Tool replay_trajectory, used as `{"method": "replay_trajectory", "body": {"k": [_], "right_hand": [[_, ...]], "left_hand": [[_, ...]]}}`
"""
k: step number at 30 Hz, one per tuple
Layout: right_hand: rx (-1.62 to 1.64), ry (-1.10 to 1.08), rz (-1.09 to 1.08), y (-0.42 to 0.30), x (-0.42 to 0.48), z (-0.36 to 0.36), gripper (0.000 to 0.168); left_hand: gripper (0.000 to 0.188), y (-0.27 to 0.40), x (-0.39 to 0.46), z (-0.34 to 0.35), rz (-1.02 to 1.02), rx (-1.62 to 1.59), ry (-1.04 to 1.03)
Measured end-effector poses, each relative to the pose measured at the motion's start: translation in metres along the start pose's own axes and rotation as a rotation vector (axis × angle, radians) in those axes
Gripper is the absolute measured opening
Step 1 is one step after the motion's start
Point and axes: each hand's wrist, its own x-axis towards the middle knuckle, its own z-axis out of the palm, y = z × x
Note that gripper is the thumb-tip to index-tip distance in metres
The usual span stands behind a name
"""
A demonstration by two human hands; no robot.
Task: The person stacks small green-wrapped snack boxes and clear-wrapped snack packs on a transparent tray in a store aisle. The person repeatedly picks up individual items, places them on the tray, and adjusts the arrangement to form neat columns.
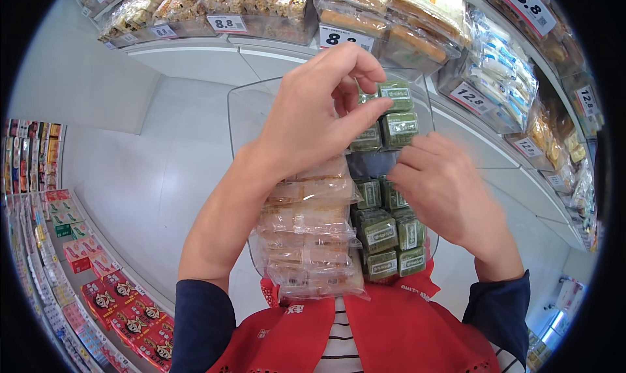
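Note:
A clear plastic bin (232, 123) is in front of my red vest (415, 324). Several green wrapped food blocks (401, 131) with white labels sit along its right side, in a far and a near group. Flat, clear-wrapped pale food packets (305, 221) overlap along its left side. My left hand (323, 94) hovers over the far part, its thumb apart from the curled fingers, with nothing visible between them. My right hand (440, 187), blurred, is at the bin's right side by the green blocks. Its curled fingertips are hidden, so I cannot tell whether it holds one.
Ahead, a white shelf (195, 55) carries wrapped snack bars (259, 1), bread-like packs (425, 11) and blue-white packets (503, 70), with price cards along its edge. It curves round to the right. Red boxes (132, 314) fill a display at lower left, beside the pale floor (161, 177).

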Motion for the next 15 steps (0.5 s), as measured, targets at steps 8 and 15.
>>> {"method": "replay_trajectory", "body": {"k": [8,15], "right_hand": [[-0.268,-0.343,0.023,-0.013,-0.007,0.037,0.004],[-0.217,-0.428,-0.041,-0.009,-0.001,0.032,0.004]], "left_hand": [[0.023,0.001,0.000,0.001,0.001,-0.012,-0.012],[0.021,0.003,0.000,0.000,-0.017,-0.013,-0.009]]}}
